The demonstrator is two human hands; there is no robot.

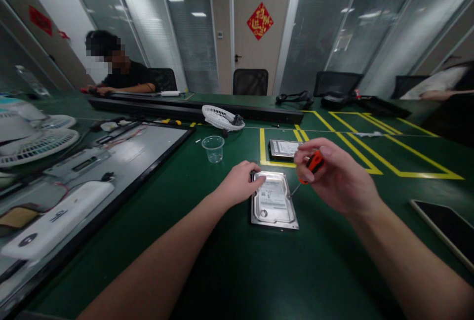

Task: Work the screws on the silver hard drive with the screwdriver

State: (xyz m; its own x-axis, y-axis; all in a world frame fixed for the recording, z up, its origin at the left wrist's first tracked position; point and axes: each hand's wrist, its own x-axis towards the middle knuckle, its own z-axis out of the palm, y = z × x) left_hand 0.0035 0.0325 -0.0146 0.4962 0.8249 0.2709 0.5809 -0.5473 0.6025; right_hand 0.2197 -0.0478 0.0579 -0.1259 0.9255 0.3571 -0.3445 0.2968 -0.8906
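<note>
A silver hard drive (274,201) lies flat on the green table in front of me, its label facing up. My left hand (242,181) grips its upper left edge, thumb on top and fingers along the far side. In my right hand (333,177) is a screwdriver (314,164) with an orange and black handle, held between thumb and fingers. Its thin shaft slants down to the drive's right edge; whether the tip sits in a screw is too small to tell. Behind my right fingers lies a second hard drive (283,148), partly covered by them.
Left of the drives stands a clear plastic cup (213,150), with a white fan grille (222,118) behind it. A large panel (148,147) with parts fills the left side. A phone (444,226) lies at right. Another person (124,73) sits across the table.
</note>
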